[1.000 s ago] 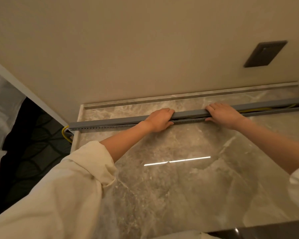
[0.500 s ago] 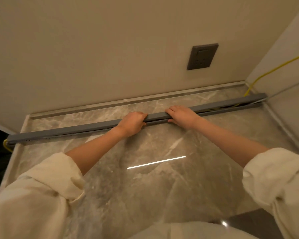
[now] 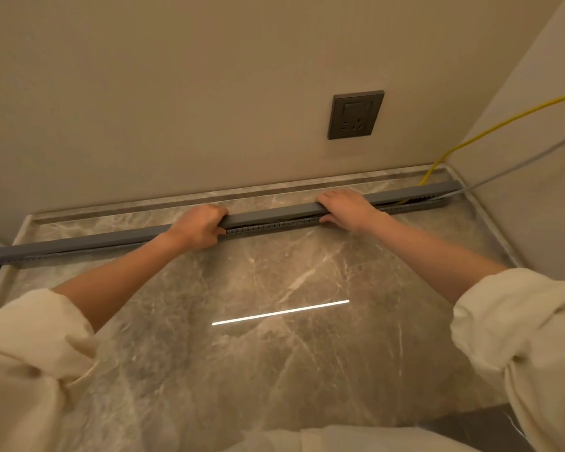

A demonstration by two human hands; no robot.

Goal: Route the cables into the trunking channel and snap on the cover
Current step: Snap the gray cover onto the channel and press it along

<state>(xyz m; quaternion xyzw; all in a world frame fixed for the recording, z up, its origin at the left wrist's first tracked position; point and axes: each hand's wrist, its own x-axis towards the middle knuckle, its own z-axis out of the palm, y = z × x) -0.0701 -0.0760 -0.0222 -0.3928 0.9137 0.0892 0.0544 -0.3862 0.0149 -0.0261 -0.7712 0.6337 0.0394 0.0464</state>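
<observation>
A long grey trunking channel with its grey cover (image 3: 268, 216) lies across the marble top, parallel to the back wall. Between my hands the cover sits slightly raised, and the slotted side of the channel (image 3: 271, 227) shows under it. My left hand (image 3: 198, 227) grips the cover near the middle, fingers curled over its far edge. My right hand (image 3: 346, 206) grips it further right, fingers over the top and thumb on the near side. A yellow cable (image 3: 490, 132) and a grey cable (image 3: 516, 166) come down the right wall into the channel's right end.
A dark wall socket (image 3: 355, 115) sits on the back wall above the right part of the channel. The marble top (image 3: 274, 353) has a raised lip along the back and right. Its left edge drops off to a dark area.
The view has swung left and closer. Both hands have stayed on the cover, and my right hand has slid further right along it, widening the gap between them.
</observation>
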